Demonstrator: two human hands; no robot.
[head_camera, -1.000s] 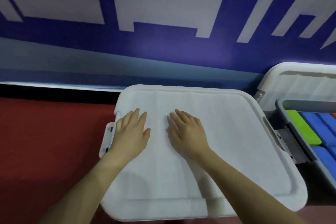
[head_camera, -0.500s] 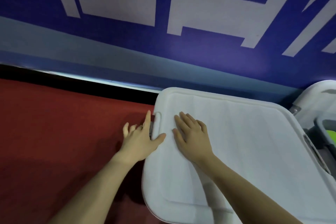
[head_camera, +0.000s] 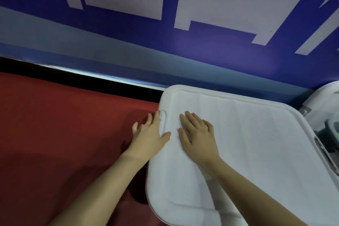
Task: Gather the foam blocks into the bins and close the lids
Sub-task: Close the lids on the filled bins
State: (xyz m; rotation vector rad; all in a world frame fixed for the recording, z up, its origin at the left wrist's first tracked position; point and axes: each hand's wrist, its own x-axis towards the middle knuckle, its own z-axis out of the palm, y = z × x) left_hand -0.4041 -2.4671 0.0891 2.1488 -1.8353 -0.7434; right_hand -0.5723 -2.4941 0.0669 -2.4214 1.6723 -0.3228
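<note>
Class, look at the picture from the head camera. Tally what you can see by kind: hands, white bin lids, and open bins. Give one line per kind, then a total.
Hands: 2, the left hand at the lid's left edge, the right hand flat on top.
White bin lids: 2, the closed lid and a second lid raised at the right edge.
Open bins: 1, the grey bin, barely in view.
Total: 5

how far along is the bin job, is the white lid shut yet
Done: the white plastic lid lies flat over the near bin, so no blocks show there. In hand: the right hand presses flat on the lid, and the left hand reaches over its left edge at the latch tab; whether it is clipped is unclear. Left: the second bin at the right edge looks open.
</note>
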